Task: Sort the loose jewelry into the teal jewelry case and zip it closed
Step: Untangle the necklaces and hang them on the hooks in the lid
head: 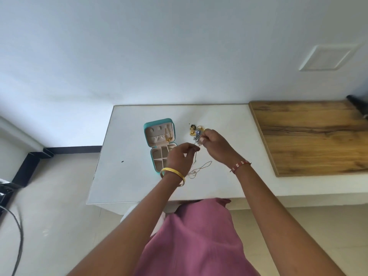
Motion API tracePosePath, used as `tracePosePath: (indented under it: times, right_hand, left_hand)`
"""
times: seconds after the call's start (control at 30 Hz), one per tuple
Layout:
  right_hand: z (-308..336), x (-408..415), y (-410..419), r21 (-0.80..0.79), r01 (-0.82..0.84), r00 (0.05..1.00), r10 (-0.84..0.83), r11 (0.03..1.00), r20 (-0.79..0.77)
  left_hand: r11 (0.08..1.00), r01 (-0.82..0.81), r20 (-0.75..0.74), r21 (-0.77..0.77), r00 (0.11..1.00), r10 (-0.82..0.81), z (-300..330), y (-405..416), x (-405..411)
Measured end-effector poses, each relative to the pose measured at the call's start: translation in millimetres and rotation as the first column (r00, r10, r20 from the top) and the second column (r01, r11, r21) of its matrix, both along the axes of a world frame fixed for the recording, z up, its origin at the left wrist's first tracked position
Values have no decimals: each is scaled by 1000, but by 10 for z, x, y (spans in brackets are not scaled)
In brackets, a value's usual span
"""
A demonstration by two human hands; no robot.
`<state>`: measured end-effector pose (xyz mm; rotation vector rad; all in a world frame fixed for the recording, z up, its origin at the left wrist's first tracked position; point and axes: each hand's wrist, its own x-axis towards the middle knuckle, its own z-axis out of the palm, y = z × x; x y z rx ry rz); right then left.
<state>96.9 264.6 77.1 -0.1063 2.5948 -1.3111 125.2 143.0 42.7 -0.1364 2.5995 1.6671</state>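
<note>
Case: open, mid-worktop, lid tipped back so compartments face up.
Left hand: fingers pinching the chain.
Right hand: fingers pinching its upper end, likely untangling.
Pile: loose, right of case.

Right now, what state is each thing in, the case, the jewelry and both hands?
Teal jewelry case: unzipped, lid open, gold piece in the lid pocket.
Thin chain: pinched by both hands, tail trailing on the table.
Loose jewelry pile: unsorted, beside the case.
Left hand: pinching the chain.
Right hand: pinching the chain.
</note>
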Motion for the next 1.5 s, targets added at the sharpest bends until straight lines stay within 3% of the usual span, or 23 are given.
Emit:
tracePosePath:
  times: [0.2, 0.37, 0.63, 0.93, 1.07, 1.13, 1.23, 1.3, 1.5]
  right_hand:
    - [499, 155, 37, -369, -9, 986, 70, 929, 151]
    - [751, 276, -13, -499, 37, 992, 29, 866, 124]
    - [820, 351, 33, -331, 92, 995, -96, 939, 3]
    - [540, 280, 325, -55, 135, 969, -143, 989, -199]
    - [383, 219, 398, -121, 236, 948, -256, 964, -192]
    - [317, 188, 437, -321, 324, 935, -352, 890, -33]
    - [230, 156, 436, -692, 417, 909, -276, 589, 313]
    - [176, 112, 410, -781, 451, 892, -200, 432, 405]
    - [37, 14, 399, -771, 522, 851, -286, 364, 440]
  left_hand:
    - [988, -50, -61, 149, 996, 60, 455, -168, 83]
    - [920, -81, -36, 383, 994, 102, 809, -225, 197]
    - [826, -137, 21, 546, 988, 150, 954, -362, 306]
    - [875, -173, 96, 453, 985, 145, 706, -538, 269]
    - [801, -362, 253, 478, 929, 269, 566, -608, 183]
    - [765, -407, 297, 499, 910, 290, 462, -651, 156]
    - [692, -412, 333, 593, 908, 255, 346, -656, 162]
    - [643, -405, 344, 650, 911, 226, 308, -641, 163]
    - [710, -328, 369, 623, 924, 103, 205, -677, 142]
